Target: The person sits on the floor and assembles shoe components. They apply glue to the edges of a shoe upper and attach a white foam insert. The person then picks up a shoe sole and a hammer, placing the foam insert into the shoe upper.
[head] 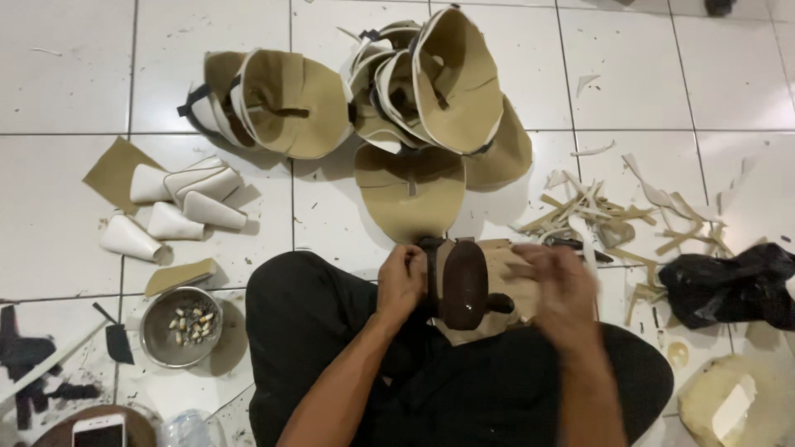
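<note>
I sit on a white tiled floor with a dark brown shoe last between my knees, a tan sandal piece and a black strap lying over it. My left hand grips the last's left side at the strap. My right hand is blurred with motion over the tan piece on the right; whether it holds anything I cannot tell. A tan sole lies flat just beyond the last.
A pile of tan-and-white sandal uppers lies ahead. White rolled pieces rest at left, a metal bowl near my left knee, a phone at bottom left. Trimmed scraps and a black plastic bag sit at right.
</note>
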